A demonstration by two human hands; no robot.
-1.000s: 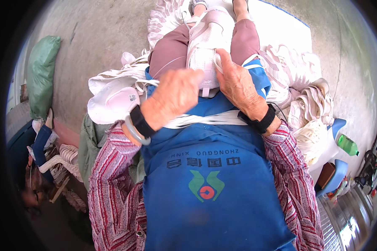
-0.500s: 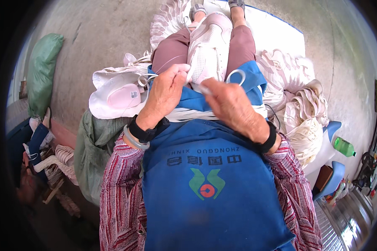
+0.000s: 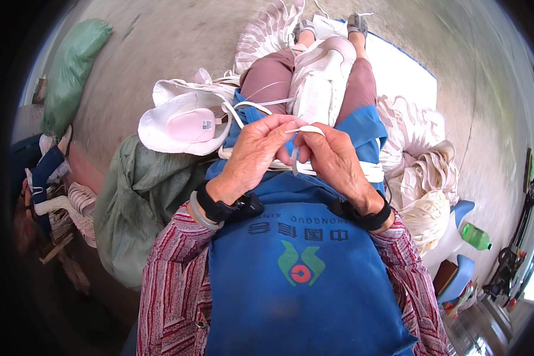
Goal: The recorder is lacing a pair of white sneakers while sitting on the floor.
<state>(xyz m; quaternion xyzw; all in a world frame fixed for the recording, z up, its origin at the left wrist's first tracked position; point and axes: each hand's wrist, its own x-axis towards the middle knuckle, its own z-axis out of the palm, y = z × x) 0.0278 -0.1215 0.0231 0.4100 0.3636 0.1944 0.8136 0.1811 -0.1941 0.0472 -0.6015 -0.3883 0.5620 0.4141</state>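
My left hand (image 3: 256,148) and my right hand (image 3: 333,155) meet above my lap, each pinching a white shoelace (image 3: 310,129). A short stretch of it crosses between the fingertips, and a loop hangs below the right fingers. Just beyond my hands, a white and pale pink shoe upper (image 3: 321,77) lies lengthwise between my thighs, toe end away from me. Another white shoe upper (image 3: 151,132) with a pink insole rests to the left of my lap. White laces (image 3: 369,172) lie across the blue apron (image 3: 249,296), partly hidden by my hands.
Stacks of pale uppers stand on the right (image 3: 412,127) and far left of my legs (image 3: 261,41). A bundle of white laces (image 3: 427,219) hangs at the right. Green sacks (image 3: 139,207) lie left. A green bottle (image 3: 476,236) and blue chair (image 3: 457,279) are at the right.
My hands have come closer together and slightly nearer my body, with the lace now drawn between their fingertips. The view has shifted, so my legs and the shoe uppers appear farther right.
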